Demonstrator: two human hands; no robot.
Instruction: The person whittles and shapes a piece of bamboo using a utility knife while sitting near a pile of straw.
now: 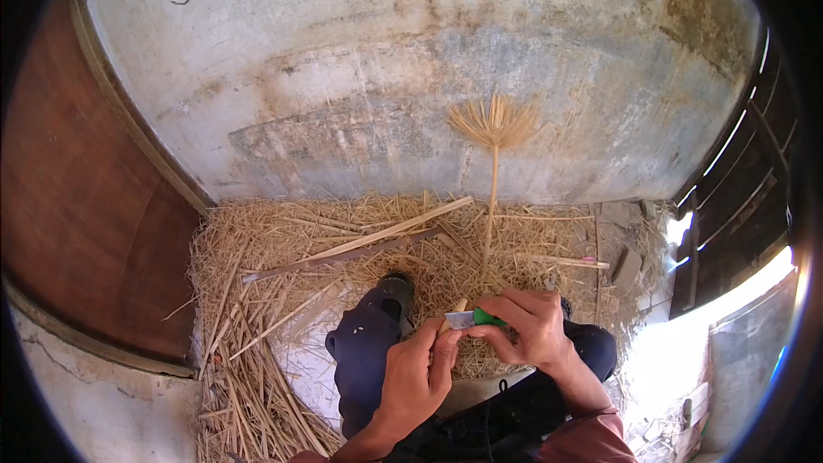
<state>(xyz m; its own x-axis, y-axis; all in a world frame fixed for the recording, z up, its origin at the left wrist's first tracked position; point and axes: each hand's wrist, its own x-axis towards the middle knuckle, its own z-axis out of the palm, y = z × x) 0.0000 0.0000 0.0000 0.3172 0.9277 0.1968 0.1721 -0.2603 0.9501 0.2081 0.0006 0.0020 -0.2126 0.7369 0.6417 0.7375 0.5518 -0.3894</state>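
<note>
My left hand (418, 370) is closed around a short pale stick, perhaps bamboo; its tip (461, 303) pokes up just past the blade. A small knife (461, 320) with a grey blade and green handle is gripped in my right hand (533, 326). The blade lies against the stick, close to my left thumb and fingertips. Most of the stick is hidden in my left hand. Both hands meet in front of my lap, between my knees.
Straw-like shavings (540, 236) cover the floor. Long split strips (266, 394) pile up at lower left, with a pale stick (386, 233) farther off. A broom (495, 127) leans bristles-up against the stained wall (369, 60). At right sits a flat block (627, 267).
</note>
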